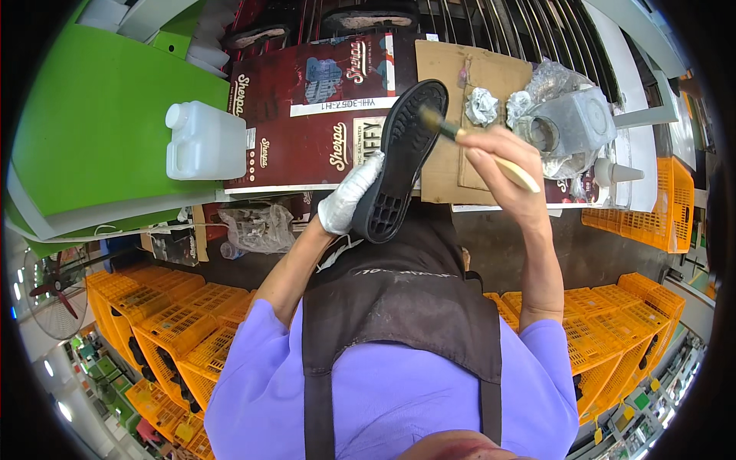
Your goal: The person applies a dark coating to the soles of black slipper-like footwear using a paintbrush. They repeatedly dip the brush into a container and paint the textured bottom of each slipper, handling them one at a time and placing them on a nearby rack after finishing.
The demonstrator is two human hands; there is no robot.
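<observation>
My left hand [346, 198], in a white glove, is closed on the left edge of a black shoe sole [402, 157]. The sole is held tilted, with its hollow, ribbed inner side toward me and a grid of pockets at its lower end. In my bare right hand [502, 165] is a brush [515, 173] with a pale wooden handle and a dark ferrule. Its bristles touch the upper part of the sole's inner side, or hover just over it; I cannot tell which. Right of that hand, a cloudy container [571, 123] with a round opening lies on crumpled plastic.
Flattened maroon cardboard [268, 146] and a brown cardboard piece [441, 77] cover the bench. A white jug [205, 142] stands on the left by a green surface [115, 115]. A nozzle bottle [617, 172] lies at right. Orange crates [192, 322] are stacked behind me on both sides.
</observation>
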